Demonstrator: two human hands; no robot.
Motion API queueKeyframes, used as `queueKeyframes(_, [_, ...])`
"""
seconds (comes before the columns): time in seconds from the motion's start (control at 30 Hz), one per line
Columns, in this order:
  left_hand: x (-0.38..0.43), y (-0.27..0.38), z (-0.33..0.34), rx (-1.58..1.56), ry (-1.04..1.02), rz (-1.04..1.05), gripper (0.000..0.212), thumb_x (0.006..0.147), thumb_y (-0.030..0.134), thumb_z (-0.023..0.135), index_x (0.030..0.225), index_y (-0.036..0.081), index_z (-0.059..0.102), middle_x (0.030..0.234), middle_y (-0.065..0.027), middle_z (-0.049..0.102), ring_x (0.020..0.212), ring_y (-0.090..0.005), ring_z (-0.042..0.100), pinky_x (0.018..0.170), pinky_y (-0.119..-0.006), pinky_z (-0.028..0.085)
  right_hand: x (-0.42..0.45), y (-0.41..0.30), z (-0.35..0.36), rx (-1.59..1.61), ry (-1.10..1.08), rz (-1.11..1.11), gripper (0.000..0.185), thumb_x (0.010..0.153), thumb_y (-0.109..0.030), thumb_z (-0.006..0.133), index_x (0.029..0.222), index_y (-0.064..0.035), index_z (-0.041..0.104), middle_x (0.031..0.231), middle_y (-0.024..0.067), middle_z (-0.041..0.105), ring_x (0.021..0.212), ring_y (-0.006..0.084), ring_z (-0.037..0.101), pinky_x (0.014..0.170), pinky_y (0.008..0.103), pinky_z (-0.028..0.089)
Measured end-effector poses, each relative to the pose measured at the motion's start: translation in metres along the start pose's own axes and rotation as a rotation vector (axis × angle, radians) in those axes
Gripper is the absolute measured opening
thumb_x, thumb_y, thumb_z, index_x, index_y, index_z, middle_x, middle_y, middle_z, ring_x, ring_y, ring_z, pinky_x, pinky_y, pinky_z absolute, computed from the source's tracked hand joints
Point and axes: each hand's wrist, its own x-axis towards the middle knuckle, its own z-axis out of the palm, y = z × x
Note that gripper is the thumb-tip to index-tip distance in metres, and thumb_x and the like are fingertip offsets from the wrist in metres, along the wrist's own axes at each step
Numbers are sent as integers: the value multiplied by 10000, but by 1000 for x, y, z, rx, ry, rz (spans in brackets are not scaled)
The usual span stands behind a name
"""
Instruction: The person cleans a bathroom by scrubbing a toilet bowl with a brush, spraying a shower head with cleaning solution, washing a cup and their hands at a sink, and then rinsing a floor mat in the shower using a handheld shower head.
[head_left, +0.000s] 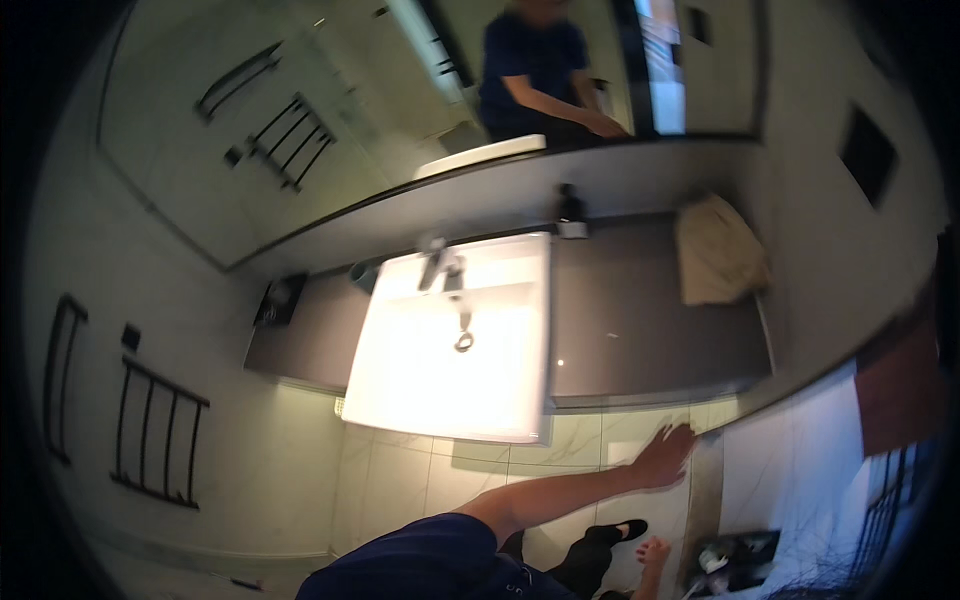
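Note:
My left hand (667, 459) reaches out over the tiled floor, below the front edge of the grey countertop (630, 330). Its fingers are spread and nothing shows in them. Lower down, my right hand (655, 553) hangs near my black trousers (581, 562), its fingers loosely bent and apart, with no object visible in it. Closest to the left arm is the white washbasin (450, 375), which carries a metal tap (433, 264). One black shoe (634, 529) stands on the floor between the hands.
A dark bottle (571, 214) with a pale label and a beige cloth bundle (720, 251) sit on the countertop. Left of the basin are a cup (364, 276) and a black box (281, 300). A black towel rack (160, 433) hangs on the wall. A dark tray-like object (739, 559) holds pale items.

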Motion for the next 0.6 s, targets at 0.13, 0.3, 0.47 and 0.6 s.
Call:
queueKeyframes(0.13, [-168,-41,-13,20,-669,287,603,732,333,635,1251,76,464,1160,-155,516,1101,-315,485,860,-444,412,-69,-29,25,7,-95,-242,255,900,-237,501,840,-2,578,655,105,584,499,172,591,390,311,435])
queueKeyframes(0.3, [-439,-186,-21,170,-775,-443,257,768,231,576,945,58,647,971,-164,653,943,-342,623,826,-579,441,-141,-65,109,-365,-318,-386,275,853,-288,563,842,-20,624,712,109,642,575,210,636,489,322,497])
queueKeyframes(0.47, [-642,-247,-62,-240,-173,-1422,491,716,348,606,1075,14,592,1029,-190,627,979,-318,603,819,-457,474,-240,-135,192,-896,-500,-948,312,811,-338,613,975,-74,646,866,138,661,783,282,641,712,362,501])
queueKeyframes(0.6, [-688,-235,-58,-318,490,-1700,561,705,320,671,1126,-26,540,983,-188,624,939,-283,608,790,-399,491,-316,-212,235,-864,-748,-1043,324,854,-312,600,1049,-55,633,880,119,667,754,216,643,687,322,503])
